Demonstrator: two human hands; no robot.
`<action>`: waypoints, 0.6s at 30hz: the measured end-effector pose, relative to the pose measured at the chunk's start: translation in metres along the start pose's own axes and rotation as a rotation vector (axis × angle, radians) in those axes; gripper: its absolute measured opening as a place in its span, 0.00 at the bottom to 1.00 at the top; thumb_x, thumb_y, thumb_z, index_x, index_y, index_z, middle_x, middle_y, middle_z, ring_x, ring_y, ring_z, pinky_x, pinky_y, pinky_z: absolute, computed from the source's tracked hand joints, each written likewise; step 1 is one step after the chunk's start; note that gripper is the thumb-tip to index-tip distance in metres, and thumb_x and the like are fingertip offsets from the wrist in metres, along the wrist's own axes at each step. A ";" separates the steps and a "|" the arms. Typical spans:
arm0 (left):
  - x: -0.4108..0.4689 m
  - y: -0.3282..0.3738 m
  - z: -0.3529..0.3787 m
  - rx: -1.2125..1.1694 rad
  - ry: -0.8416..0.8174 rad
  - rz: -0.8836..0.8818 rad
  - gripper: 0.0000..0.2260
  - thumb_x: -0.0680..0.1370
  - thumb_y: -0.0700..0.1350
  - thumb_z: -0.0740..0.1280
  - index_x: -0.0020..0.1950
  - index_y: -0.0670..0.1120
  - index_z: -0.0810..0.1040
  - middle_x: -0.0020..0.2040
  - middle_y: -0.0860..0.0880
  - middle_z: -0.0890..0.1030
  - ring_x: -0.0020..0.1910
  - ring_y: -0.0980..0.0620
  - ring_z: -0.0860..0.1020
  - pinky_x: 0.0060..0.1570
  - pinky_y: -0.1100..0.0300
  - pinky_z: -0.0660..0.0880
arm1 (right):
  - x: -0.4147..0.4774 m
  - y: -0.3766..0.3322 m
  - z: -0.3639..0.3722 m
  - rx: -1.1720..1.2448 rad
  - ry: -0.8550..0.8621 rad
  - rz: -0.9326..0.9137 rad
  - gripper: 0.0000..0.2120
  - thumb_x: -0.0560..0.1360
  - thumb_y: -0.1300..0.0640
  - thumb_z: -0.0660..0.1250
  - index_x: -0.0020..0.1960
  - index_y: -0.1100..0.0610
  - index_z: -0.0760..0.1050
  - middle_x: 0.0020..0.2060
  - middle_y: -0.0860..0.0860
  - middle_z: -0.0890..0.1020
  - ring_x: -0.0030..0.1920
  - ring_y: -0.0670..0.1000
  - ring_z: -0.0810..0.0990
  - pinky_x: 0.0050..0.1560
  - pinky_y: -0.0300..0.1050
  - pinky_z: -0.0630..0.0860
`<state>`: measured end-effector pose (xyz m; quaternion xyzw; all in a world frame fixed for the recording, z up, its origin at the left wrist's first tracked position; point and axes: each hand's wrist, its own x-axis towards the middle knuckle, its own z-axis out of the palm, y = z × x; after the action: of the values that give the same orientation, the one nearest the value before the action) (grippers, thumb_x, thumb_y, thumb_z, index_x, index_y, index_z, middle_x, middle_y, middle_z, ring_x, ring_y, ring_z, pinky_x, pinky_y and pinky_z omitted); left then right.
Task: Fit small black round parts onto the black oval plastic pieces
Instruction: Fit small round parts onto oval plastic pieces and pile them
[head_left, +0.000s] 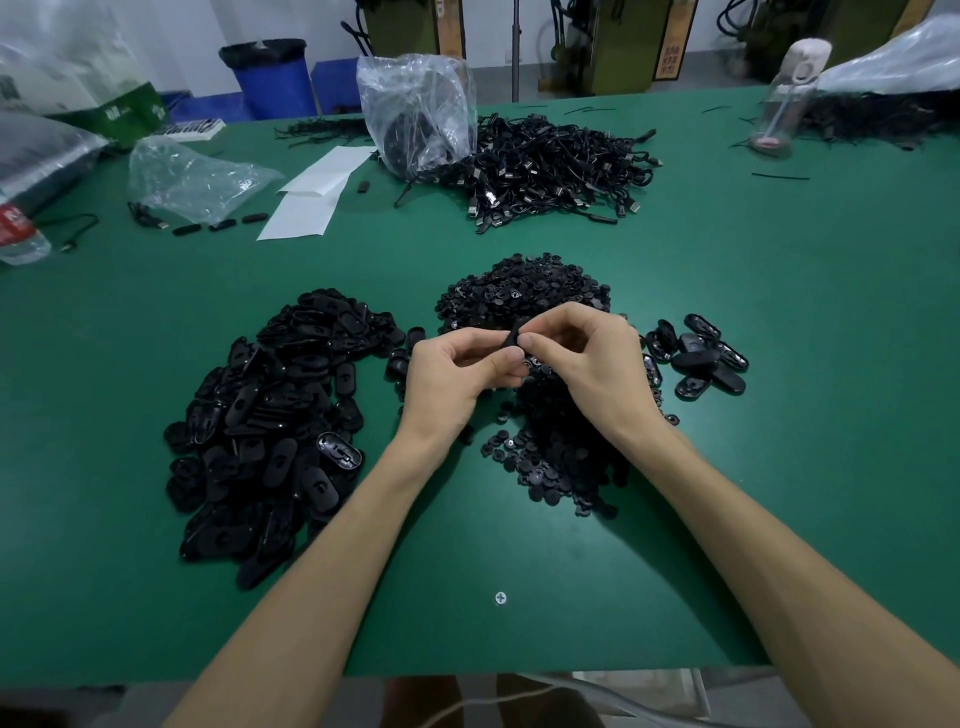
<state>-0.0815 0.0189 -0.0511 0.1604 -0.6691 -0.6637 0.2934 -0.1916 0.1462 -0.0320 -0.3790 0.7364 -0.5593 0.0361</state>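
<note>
A big heap of black oval plastic pieces lies on the green table at the left. In the middle spreads a heap of small black round parts, running from behind my hands down to the front. My left hand and my right hand meet above that heap and together pinch one black oval piece between thumbs and fingertips. Whether a round part sits on it is hidden by my fingers. A few oval pieces lie grouped to the right of my right hand.
A tangle of black cables and a clear plastic bag lie farther back. White paper sheets, another bag and a bottle are at the back left. A clear drinking bottle stands back right. A screw head marks the table front.
</note>
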 end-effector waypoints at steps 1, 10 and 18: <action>0.000 0.000 0.000 -0.005 0.004 -0.001 0.14 0.73 0.42 0.78 0.56 0.37 0.85 0.43 0.41 0.88 0.41 0.45 0.87 0.46 0.60 0.83 | 0.000 0.000 0.000 0.002 0.001 -0.003 0.01 0.75 0.58 0.76 0.47 0.53 0.85 0.39 0.45 0.85 0.39 0.45 0.81 0.43 0.37 0.76; -0.001 0.001 0.001 -0.014 0.028 -0.018 0.12 0.71 0.47 0.79 0.51 0.43 0.86 0.40 0.41 0.87 0.39 0.44 0.87 0.44 0.60 0.83 | -0.004 -0.003 0.002 -0.042 0.062 -0.097 0.02 0.75 0.60 0.76 0.47 0.56 0.84 0.43 0.47 0.84 0.44 0.44 0.81 0.46 0.31 0.73; 0.001 0.001 0.000 -0.010 0.086 -0.021 0.05 0.81 0.40 0.72 0.54 0.39 0.85 0.43 0.43 0.87 0.41 0.46 0.86 0.47 0.56 0.83 | -0.008 -0.005 0.012 -0.196 0.030 -0.298 0.12 0.79 0.66 0.70 0.60 0.58 0.85 0.49 0.50 0.79 0.49 0.42 0.77 0.52 0.31 0.73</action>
<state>-0.0824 0.0186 -0.0503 0.1942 -0.6508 -0.6626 0.3156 -0.1775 0.1408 -0.0355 -0.4772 0.7235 -0.4896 -0.0953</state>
